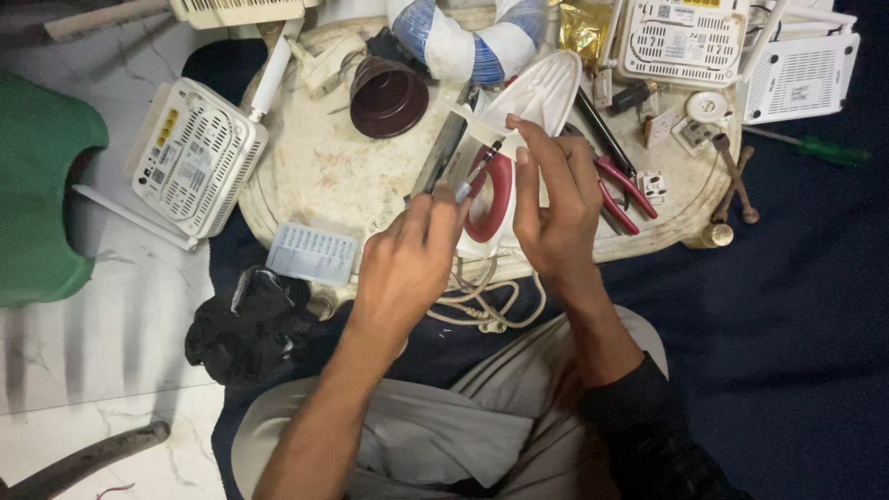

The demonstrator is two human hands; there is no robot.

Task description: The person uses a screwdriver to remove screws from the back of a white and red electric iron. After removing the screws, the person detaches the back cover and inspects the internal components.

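I see a round cream plastic table as my landmark. At its near edge lies a white clothes iron with a red handle, soleplate side up. My right hand clamps the iron's body, fingers curled over it. My left hand closes on a slim tool, tip at the handle. The casing looks still whole, so opening seems barely begun. Red-handled pliers lie just right of the iron.

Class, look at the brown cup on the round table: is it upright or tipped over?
Tipped over. The brown cup lies on its side, its dark round mouth facing the camera.
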